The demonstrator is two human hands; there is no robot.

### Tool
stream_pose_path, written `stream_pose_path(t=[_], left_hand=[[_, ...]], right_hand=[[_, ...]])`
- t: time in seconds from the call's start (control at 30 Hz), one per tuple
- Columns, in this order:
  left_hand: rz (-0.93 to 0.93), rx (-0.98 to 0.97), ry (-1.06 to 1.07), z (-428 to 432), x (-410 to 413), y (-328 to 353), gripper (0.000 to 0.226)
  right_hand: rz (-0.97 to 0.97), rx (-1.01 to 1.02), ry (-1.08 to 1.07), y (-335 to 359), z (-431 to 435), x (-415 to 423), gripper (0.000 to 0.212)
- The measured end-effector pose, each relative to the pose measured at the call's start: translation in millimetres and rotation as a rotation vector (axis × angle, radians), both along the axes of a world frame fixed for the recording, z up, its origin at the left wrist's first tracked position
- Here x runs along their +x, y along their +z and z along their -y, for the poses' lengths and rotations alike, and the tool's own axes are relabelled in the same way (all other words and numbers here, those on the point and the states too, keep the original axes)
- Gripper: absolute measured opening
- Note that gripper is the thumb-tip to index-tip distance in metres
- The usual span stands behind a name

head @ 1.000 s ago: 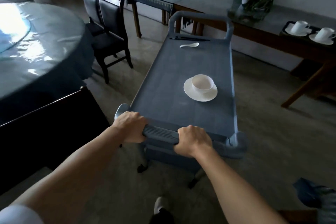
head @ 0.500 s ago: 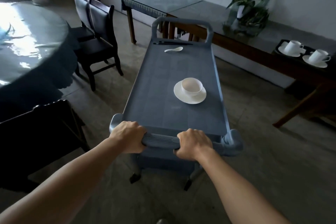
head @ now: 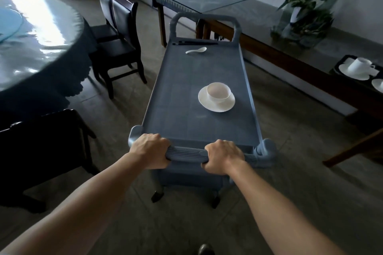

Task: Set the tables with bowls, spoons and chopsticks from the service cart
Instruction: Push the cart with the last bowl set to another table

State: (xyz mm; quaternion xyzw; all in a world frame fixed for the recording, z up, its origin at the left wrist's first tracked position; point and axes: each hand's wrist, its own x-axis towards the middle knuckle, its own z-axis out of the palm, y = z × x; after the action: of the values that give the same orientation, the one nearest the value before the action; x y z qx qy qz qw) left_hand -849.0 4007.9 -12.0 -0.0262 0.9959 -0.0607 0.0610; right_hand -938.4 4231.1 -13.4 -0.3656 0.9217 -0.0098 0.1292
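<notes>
Tableware was carried on the flat top of the blue-grey service cart [head: 186, 99], which was stood on the floor [head: 290, 172] between the furniture. A white bowl [head: 219, 92] was set upright on a white saucer [head: 219, 108], right of the cart's middle. Well apart from it, at the far end, a white spoon [head: 196, 50] was laid crosswise, and just beyond it a pair of dark chopsticks [head: 194, 43] was laid along the far edge, below the far handle [head: 205, 18]. The ribbed near handle [head: 186, 153] was grasped at two places: the left grip [head: 150, 150] was clenched round its left end and the right grip [head: 223, 156] round its right part, knuckles up, with bare bar shown between them. To the left a round surface [head: 31, 47] under a glossy cover was seen, with dark chairs [head: 118, 47] drawn up near it. To the right a long surface [head: 259, 18] was set along the wall, on which a potted plant [head: 306, 18] and white cups [head: 358, 66] were kept.
</notes>
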Motion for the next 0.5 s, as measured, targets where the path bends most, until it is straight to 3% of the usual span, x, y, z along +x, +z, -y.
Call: stream_pose_path(t=[0.5], left_hand=[[0.012, 0.027, 0.129, -47.1, -135.9, 3.5, 0.043]], right_hand=[[-0.023, 0.024, 0.158, -5.0, -30.3, -171.4, 0.038]])
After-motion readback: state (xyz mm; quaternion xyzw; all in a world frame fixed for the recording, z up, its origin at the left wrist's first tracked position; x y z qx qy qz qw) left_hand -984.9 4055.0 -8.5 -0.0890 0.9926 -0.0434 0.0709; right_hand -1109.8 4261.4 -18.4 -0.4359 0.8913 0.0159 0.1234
